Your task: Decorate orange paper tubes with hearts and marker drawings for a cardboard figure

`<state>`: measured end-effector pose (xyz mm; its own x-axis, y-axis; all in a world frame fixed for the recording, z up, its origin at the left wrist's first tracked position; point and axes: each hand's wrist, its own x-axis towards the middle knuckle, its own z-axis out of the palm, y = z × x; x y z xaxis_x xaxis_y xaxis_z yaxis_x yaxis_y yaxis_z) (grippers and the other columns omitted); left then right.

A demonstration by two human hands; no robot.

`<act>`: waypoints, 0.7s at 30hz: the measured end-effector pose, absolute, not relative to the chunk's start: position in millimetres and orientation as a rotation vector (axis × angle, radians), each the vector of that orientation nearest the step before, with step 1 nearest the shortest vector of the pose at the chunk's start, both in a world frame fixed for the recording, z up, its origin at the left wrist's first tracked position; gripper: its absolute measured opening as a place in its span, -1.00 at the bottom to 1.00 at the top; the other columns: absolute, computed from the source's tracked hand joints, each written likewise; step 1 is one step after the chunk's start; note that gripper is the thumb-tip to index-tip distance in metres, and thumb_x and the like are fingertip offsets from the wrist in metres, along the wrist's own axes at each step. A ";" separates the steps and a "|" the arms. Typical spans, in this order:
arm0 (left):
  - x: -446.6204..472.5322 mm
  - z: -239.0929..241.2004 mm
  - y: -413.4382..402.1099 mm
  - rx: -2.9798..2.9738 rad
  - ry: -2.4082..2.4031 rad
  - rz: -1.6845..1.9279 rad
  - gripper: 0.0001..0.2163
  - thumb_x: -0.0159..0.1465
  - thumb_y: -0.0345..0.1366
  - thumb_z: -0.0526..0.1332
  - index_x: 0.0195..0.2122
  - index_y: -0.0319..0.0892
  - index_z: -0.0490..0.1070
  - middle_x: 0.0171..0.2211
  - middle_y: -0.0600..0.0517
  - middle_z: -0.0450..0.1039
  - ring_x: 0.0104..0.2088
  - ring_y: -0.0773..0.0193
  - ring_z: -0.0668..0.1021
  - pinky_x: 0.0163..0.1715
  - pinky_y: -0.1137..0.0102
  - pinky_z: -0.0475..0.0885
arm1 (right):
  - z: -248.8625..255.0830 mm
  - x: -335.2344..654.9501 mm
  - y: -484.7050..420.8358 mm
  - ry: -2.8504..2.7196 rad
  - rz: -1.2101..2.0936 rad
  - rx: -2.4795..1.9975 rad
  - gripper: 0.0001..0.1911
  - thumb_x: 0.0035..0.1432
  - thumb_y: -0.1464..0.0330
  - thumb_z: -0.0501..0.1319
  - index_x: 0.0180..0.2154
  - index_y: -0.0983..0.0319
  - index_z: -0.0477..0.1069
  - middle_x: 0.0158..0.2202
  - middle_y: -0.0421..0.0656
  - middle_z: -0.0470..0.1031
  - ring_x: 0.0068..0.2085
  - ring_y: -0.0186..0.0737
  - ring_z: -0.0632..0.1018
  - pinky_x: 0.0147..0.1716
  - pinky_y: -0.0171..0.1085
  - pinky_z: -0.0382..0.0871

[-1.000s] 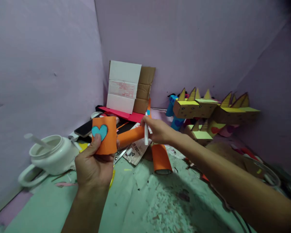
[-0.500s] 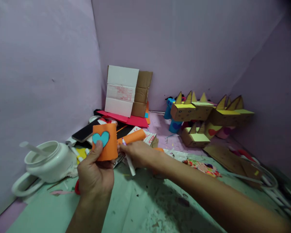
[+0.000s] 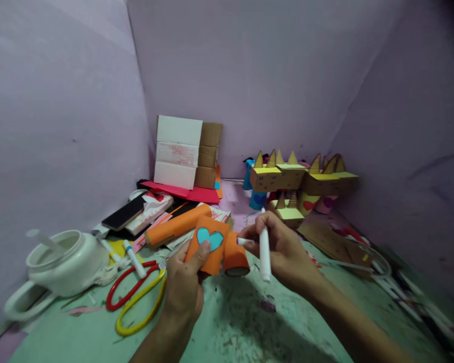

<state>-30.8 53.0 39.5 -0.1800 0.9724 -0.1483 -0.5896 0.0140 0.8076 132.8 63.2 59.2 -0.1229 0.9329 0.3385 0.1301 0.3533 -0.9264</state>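
My left hand (image 3: 183,285) grips an orange paper piece (image 3: 209,245) with a turquoise heart (image 3: 209,238) stuck on it, thumb on the heart's lower edge. My right hand (image 3: 283,249) holds a white marker (image 3: 264,252) upright, with a small white cap (image 3: 242,241) pinched at the fingertips. An orange paper roll (image 3: 235,255) lies on the green mat between both hands, touching the held piece. A longer orange roll (image 3: 177,225) lies just behind.
Red and yellow scissors (image 3: 136,297) and a white marker (image 3: 133,258) lie left of my hand. A white pot (image 3: 66,262) sits far left. A phone (image 3: 124,212), a folded cardboard box (image 3: 187,151) and cardboard animal figures (image 3: 298,179) stand behind.
Both hands came down and toward me, meeting over the mat. The right hand turned the marker upright and its cap is off. The view shifted, showing the scissors.
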 end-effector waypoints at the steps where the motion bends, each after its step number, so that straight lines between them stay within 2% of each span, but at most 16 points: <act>1: -24.7 36.6 48.9 0.623 0.911 1.489 -0.67 -0.11 -0.29 0.46 -0.30 -0.29 0.55 -0.38 -0.03 0.57 -0.37 0.18 0.57 -0.33 0.33 0.52 | 57.4 136.2 50.9 -1.436 0.974 -0.992 -0.69 0.01 0.34 0.30 -0.40 0.14 0.12 -0.39 -0.23 0.51 -0.38 -0.26 0.54 -0.39 -0.29 0.43; 6: -4.4 23.7 33.9 0.821 0.917 1.379 -0.68 -0.03 -0.22 0.43 -0.26 -0.27 0.56 -0.38 -0.04 0.57 -0.27 0.09 0.57 -0.27 0.30 0.48 | 44.0 131.0 17.0 -1.160 1.001 -0.955 -0.60 -0.07 0.31 0.38 -0.40 0.12 0.12 -0.41 -0.26 0.54 -0.39 -0.24 0.57 -0.39 -0.27 0.48; 10: -3.1 16.1 29.7 0.933 0.895 1.366 -0.71 0.04 -0.23 0.40 -0.22 -0.21 0.57 -0.29 -0.03 0.58 -0.19 0.08 0.55 -0.15 0.29 0.44 | 31.1 126.0 16.6 -1.221 0.881 -1.033 -0.65 -0.01 0.31 0.34 -0.38 0.11 0.13 -0.39 -0.22 0.54 -0.39 -0.20 0.58 -0.40 -0.25 0.49; 15: -7.3 13.2 28.9 1.137 0.998 1.321 -0.70 0.10 -0.19 0.36 -0.16 -0.18 0.55 -0.27 -0.01 0.58 -0.23 0.11 0.55 -0.16 0.32 0.44 | 25.0 127.8 12.8 -1.523 0.447 -1.128 -0.78 0.02 0.43 0.25 -0.40 0.12 0.19 -0.49 -0.23 0.52 -0.48 -0.20 0.56 -0.48 -0.28 0.43; 21: -6.1 10.8 28.4 1.107 1.014 1.262 -0.67 0.07 -0.14 0.38 -0.18 -0.20 0.54 -0.34 0.02 0.58 -0.30 0.16 0.55 -0.23 0.37 0.45 | 28.3 127.7 9.6 -1.723 0.011 -1.106 -0.89 0.12 0.40 0.19 -0.41 0.15 0.26 -0.55 -0.17 0.52 -0.57 -0.22 0.52 -0.58 -0.33 0.33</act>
